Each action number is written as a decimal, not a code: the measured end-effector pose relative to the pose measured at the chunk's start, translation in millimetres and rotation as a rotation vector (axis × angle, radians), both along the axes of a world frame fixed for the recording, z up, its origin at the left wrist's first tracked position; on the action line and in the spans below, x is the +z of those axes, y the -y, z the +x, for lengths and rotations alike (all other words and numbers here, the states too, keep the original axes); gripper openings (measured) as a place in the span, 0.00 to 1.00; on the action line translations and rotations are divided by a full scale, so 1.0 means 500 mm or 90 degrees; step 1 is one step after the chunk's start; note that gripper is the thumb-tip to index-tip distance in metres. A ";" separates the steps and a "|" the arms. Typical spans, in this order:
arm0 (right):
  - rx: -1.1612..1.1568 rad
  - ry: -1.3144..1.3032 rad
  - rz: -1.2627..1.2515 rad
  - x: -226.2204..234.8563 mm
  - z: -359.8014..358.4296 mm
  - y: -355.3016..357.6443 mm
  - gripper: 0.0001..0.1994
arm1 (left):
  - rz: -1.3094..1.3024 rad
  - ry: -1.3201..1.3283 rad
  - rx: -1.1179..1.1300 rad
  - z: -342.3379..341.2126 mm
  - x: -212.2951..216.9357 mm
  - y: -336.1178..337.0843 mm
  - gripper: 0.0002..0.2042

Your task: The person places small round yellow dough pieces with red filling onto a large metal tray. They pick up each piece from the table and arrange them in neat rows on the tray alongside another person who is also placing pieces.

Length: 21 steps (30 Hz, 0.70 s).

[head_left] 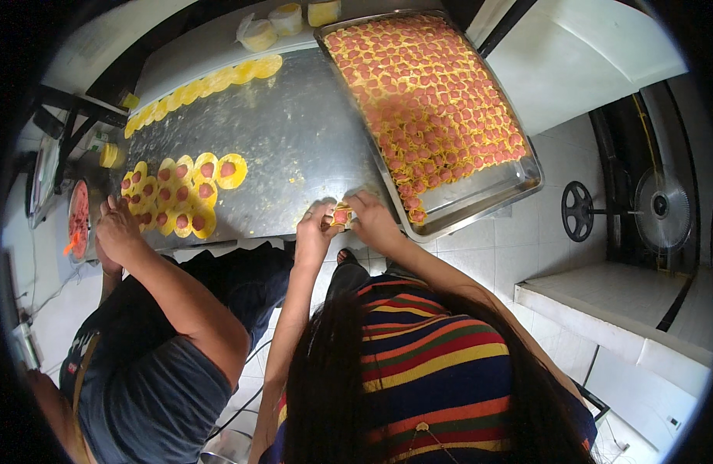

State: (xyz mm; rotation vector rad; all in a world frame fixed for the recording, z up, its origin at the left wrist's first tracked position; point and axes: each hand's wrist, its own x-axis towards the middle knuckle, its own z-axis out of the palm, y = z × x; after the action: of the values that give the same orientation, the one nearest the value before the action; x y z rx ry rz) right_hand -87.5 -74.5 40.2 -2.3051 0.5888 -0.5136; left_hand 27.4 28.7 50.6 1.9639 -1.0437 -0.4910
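Note:
Between the fingertips of both hands, at the table's near edge, is a small open-topped dumpling (341, 217) with a yellow wrapper and pink filling. My left hand (313, 232) pinches it from one side, and my right hand (373, 223) has its fingers closed on the other. Just right of my right hand stands a large metal tray (480, 203), its rim close to my wrist. Rows of finished dumplings (433, 85) fill most of it; its near right part shows bare metal. Left of my hands lie several round yellow wrappers (232, 172) topped with pink filling.
A co-worker's hand (118, 230) reaches to the wrappers at the left. Beside it is a bowl of pink filling (79, 220). Overlapping yellow wrappers (209, 85) line the metal table's (294, 139) far edge, with bagged wrapper stacks (257, 35) behind. A fan (662, 209) stands far right.

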 end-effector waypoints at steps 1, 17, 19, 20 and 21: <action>-0.011 -0.035 -0.002 0.005 0.001 -0.005 0.11 | 0.013 0.008 -0.007 0.000 -0.010 -0.001 0.17; 0.052 0.056 0.013 -0.021 0.003 0.019 0.12 | 0.044 -0.010 -0.026 0.004 -0.027 0.003 0.13; 0.035 0.089 -0.018 -0.009 -0.002 0.016 0.11 | 0.026 0.005 -0.020 0.003 -0.026 0.004 0.13; 0.023 0.054 0.000 -0.010 -0.002 0.012 0.11 | -0.001 -0.003 -0.013 0.003 -0.027 0.005 0.13; 0.011 0.018 0.018 -0.010 -0.001 0.006 0.11 | -0.029 -0.011 -0.006 0.003 -0.027 0.005 0.12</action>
State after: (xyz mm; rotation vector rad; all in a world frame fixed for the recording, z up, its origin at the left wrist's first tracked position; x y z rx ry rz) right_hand -88.1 -77.4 35.0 -2.2709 0.5590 -0.5269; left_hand 28.7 26.0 36.9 1.9117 -1.0448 -0.4847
